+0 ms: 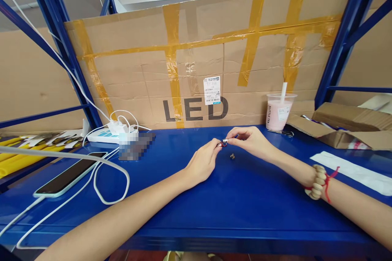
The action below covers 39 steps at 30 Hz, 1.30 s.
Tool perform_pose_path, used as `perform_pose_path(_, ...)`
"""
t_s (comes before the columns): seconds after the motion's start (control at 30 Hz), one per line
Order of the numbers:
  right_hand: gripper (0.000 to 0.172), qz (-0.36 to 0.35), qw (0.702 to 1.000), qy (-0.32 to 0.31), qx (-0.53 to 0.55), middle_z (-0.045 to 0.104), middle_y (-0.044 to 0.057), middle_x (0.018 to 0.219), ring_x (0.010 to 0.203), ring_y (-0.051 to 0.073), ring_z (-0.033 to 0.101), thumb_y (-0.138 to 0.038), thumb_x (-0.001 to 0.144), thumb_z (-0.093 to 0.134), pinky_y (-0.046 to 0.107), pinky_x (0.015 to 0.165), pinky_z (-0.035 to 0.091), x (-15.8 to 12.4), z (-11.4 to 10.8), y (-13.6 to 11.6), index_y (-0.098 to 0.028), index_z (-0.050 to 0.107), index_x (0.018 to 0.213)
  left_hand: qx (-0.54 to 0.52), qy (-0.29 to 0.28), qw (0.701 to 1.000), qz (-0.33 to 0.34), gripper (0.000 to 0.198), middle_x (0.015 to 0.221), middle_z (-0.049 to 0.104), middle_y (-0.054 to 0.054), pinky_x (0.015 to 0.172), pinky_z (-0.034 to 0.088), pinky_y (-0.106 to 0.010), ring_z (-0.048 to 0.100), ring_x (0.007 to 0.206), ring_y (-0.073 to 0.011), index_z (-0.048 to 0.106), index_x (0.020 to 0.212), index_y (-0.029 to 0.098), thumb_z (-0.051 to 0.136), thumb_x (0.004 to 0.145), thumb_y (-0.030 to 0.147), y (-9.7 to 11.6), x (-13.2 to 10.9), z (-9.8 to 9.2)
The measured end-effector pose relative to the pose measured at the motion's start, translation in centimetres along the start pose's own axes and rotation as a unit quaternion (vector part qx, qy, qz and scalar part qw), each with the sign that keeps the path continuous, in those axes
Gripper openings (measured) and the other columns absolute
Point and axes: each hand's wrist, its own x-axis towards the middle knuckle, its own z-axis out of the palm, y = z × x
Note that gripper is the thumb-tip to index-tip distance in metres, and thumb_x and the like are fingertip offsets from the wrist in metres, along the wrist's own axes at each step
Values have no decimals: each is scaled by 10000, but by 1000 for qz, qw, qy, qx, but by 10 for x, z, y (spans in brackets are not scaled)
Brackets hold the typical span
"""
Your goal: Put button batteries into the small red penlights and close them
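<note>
Near the middle of the blue tabletop, my left hand (202,161) pinches a small dark red and silvery piece (219,144) between thumb and fingers. Directly to its right, my right hand (251,142) is closed on a small silvery piece (225,141) at its fingertips. The two pieces meet or nearly meet; whether they are joined is too small to tell. Just below the fingertips, a tiny brownish metallic part (232,156) lies on the tabletop.
A phone (70,174) with white cables (112,202) lies left, near a power strip (101,135). A drink cup (277,112), an open carton (339,130) and a white strip (352,171) are right. Cardboard (137,77) stands behind.
</note>
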Motion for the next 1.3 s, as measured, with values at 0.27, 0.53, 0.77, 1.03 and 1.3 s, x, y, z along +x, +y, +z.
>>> perform_pose_path(0.27,258,-8,999,-37,-2,652,39,740,627,135,563,-410,690,636,245,557,435,1,-2,5,-155,666,720,-9,12,1000,10,224,788,536,-8,662,391,-221,517,727,-132,476,912,195,265,927,268,2,0,-1)
perform_pose_path(0.53,223,2,997,-82,-3,627,31,693,646,147,564,-367,665,655,256,569,439,1,-3,18,-145,636,659,5,-17,1000,18,250,847,597,-30,720,425,-233,553,760,-141,541,957,178,302,916,237,2,-1,-1)
perform_pose_path(0.77,181,-6,990,-139,-29,614,7,603,572,126,554,-323,680,649,240,563,445,-2,-5,14,-146,634,646,22,-36,997,60,255,904,618,-41,742,437,-238,570,798,-151,570,986,172,334,911,235,-3,-3,2)
perform_pose_path(1.03,319,-57,971,-214,-88,597,20,664,485,85,536,-383,840,441,194,498,446,-11,-3,7,-156,602,685,52,-18,996,67,245,855,620,-38,720,439,-233,569,765,-147,596,954,180,360,904,223,-5,-4,2)
perform_pose_path(1.3,421,10,981,-192,-16,480,-18,477,372,77,450,-498,796,462,193,393,369,-12,5,-5,-160,510,550,56,0,996,66,247,827,622,-36,720,437,-243,565,755,-149,596,973,191,362,904,232,-4,-3,1)
